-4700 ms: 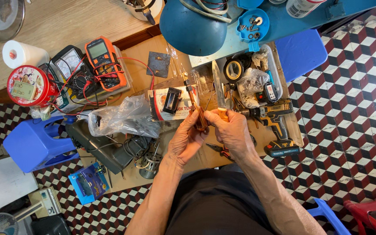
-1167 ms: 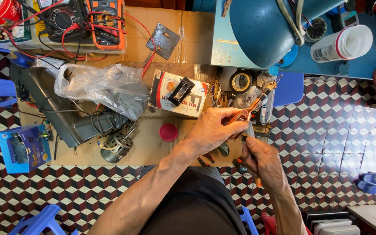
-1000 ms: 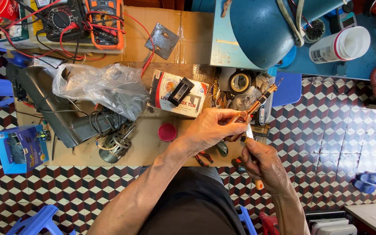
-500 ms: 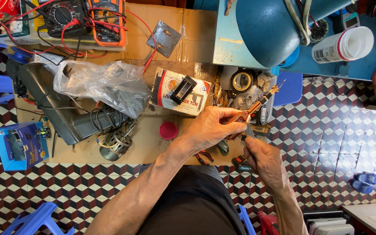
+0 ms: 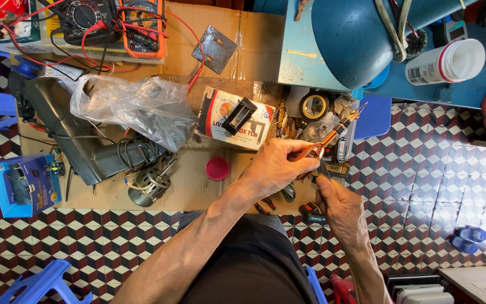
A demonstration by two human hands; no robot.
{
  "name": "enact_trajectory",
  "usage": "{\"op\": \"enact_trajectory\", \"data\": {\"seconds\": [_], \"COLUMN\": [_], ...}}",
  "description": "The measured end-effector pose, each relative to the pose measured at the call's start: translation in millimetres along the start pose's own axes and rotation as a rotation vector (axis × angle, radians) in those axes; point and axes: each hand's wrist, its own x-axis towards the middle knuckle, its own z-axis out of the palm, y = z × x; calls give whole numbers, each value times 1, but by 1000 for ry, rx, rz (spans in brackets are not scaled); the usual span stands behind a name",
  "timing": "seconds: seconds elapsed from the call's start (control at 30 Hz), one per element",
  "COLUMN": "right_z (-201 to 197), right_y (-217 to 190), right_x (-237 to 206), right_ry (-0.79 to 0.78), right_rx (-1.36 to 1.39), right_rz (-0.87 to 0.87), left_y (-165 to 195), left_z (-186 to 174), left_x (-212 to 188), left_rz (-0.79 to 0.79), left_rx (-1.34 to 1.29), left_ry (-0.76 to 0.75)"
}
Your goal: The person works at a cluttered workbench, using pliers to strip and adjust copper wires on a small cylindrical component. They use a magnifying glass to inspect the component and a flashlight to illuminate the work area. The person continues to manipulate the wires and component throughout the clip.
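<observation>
My left hand grips a slim orange-handled tool that points up and to the right over a tray of small parts. My right hand is just below it, pinching a small dark metal piece that touches the tool's lower end. Both hands hover above the right part of a cardboard-covered work surface. A round red lid lies to the left of my left hand.
A small electric motor with wires, a dark grey housing and a crumpled plastic bag lie left. Multimeters sit at the back. A printed box, tape roll, blue lamp shade and white jar stand near.
Since the oldest frame the view has shifted to the right side of the bench. Over the last second my hands have stayed together on the tool with only slight shifts.
</observation>
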Motion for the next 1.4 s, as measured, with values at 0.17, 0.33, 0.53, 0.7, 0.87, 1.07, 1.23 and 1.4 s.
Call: {"op": "enact_trajectory", "data": {"seconds": [0.17, 0.33, 0.53, 0.7, 0.87, 1.07, 1.23, 1.4], "right_z": [2, 5, 10, 15, 17, 20, 21, 13], "right_y": [1, 1, -3, -9, -9, -4, -3, -5], "right_x": [-3, -5, -10, -12, -11, -11, -10, 7], "right_ry": [45, 83, 132, 178, 197, 198, 195, -33], "right_rx": [-41, -43, -142, -203, -313, -294, -269, -4], "right_rz": [-31, -82, -60, -87, -100, -96, -116, -8], "left_y": [-2, -3, -4, -4, -7, -13, -11, 6], "left_z": [1, 2, 0, 0, -2, -1, -2, -10], "left_x": [1, 2, -2, -2, -3, -2, -2, -4], "left_rz": [5, 30, -14, 3, 30, 19, 78, -15], "left_rx": [0, -10, 32, 26, -20, -25, -48, 92], "left_ry": [2, 7, 15, 25, 22, 25, 33, 96]}}
